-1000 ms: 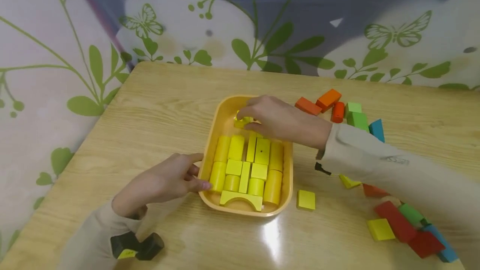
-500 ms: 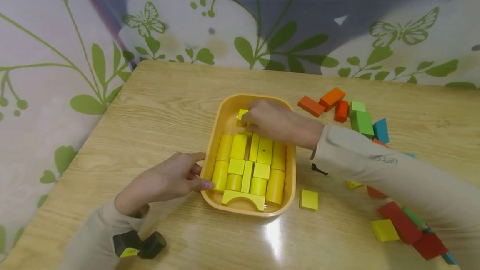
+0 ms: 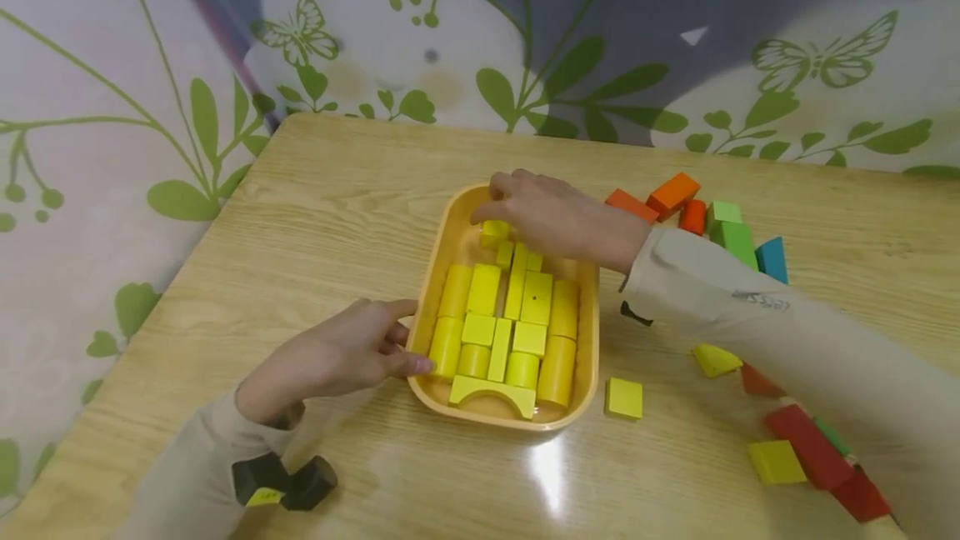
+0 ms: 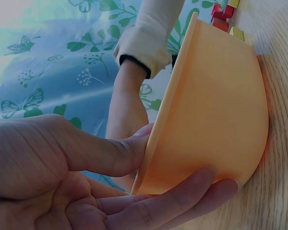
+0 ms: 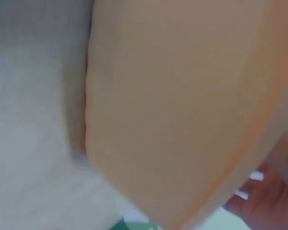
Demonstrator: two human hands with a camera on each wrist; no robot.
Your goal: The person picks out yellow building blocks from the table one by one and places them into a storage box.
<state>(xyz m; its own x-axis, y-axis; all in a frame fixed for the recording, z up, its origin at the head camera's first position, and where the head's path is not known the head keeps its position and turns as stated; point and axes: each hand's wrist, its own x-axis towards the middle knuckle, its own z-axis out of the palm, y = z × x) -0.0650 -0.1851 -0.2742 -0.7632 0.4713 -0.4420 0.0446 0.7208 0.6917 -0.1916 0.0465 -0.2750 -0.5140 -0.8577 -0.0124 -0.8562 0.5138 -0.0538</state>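
A yellow-orange plastic tray (image 3: 426, 283) stands on the table, holding yellow cylinders, cuboids and an arch block (image 3: 491, 391). At its left side my left hand (image 3: 341, 348) grips the rim, thumb over the edge and fingers against the outer wall; the left wrist view shows this grip on the tray wall (image 4: 211, 110). My right hand (image 3: 551, 211) is over the tray's far end, thumb and fingertips apart, just above and beyond a yellow block (image 3: 494, 232). Nothing shows in its grasp. In the blurred right wrist view, the tray's outer side (image 5: 177, 105) fills most of the frame.
Right of the tray lies a yellow square block (image 3: 624, 398). Farther right are red, green, blue and yellow blocks, including an orange block (image 3: 673, 194) and a red block (image 3: 806, 446), partly behind the right sleeve. A patterned wall (image 3: 585, 40) borders the table's back.
My right hand has moved off the yellow block toward the tray's far wall, uncovering small yellow blocks beneath. The left hand keeps its grip on the rim. The view has shifted slightly.
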